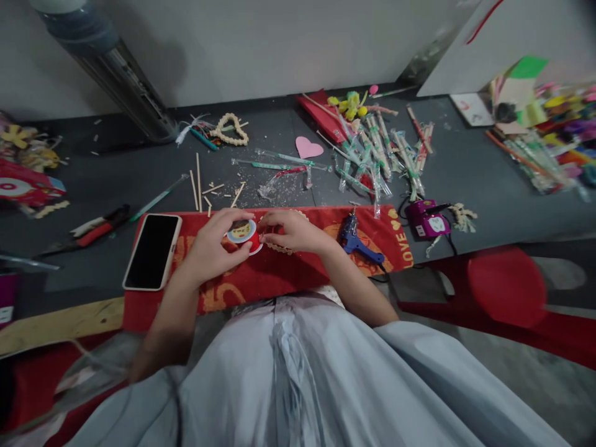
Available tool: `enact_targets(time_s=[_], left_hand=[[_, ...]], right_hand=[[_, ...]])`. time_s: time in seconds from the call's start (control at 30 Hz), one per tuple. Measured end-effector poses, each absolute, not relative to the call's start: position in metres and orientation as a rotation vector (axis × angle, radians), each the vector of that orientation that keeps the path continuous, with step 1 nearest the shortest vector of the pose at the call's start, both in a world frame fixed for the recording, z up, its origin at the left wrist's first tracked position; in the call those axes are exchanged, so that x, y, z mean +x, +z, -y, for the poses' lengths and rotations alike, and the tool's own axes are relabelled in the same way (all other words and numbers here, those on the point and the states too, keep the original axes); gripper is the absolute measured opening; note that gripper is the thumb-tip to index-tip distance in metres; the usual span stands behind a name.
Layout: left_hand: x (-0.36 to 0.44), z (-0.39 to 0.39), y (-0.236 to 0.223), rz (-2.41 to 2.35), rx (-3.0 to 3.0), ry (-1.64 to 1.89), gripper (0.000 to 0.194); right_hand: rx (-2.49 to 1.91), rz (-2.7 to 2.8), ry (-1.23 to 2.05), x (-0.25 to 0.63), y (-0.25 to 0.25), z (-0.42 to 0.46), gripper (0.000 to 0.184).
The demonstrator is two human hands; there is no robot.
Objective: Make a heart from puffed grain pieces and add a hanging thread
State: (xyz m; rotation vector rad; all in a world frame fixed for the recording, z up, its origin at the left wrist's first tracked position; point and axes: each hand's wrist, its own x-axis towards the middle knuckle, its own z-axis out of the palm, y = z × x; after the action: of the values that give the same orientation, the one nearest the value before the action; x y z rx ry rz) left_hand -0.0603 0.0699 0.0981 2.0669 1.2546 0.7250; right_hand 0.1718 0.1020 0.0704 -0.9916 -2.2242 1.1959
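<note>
My left hand (215,246) is closed around a spool (241,231) with a round printed label on top and something red, probably thread or cord, wound on it. The spool is tilted so its label faces up. Against its right side, my right hand (291,231) has its fingers pinched together; what they grip, maybe the red thread's end, is too small to make out. Partly hidden beneath that hand is a pale beaded-looking outline (279,249), lying on the red patterned cloth (265,282).
A phone (153,251) lies left of my hands, with red-handled pliers (101,228) beyond it. On the cloth's right is a blue glue gun (356,239). Behind are wooden sticks (198,182), a beaded heart (230,130), a pink paper heart (308,148) and several wrapped sticks (377,146).
</note>
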Motion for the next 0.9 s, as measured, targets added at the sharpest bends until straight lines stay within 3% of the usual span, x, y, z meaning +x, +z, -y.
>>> enact_targets(time_s=[0.13,0.43,0.6,0.9], left_hand=[[-0.06,-0.064,0.095,-1.278,2.007,0.743,0.041],[-0.078,-0.05,0.073,-1.325,2.128,0.637,0.036],[-0.082,-0.041,0.055,-1.341,2.292,0.482,0.033],[-0.078,-0.039,0.044,-1.323,2.497,0.352,0.032]], right_hand=[[-1.075,2.202,1.144,0.17,0.065,-0.096,0.011],[-0.953,2.171,1.166,0.194,0.065,-0.08,0.014],[-1.181,2.234,1.319,0.197,0.066,-0.055,0.012],[-1.394,2.213,1.175,0.204,0.07,-0.038,0.013]])
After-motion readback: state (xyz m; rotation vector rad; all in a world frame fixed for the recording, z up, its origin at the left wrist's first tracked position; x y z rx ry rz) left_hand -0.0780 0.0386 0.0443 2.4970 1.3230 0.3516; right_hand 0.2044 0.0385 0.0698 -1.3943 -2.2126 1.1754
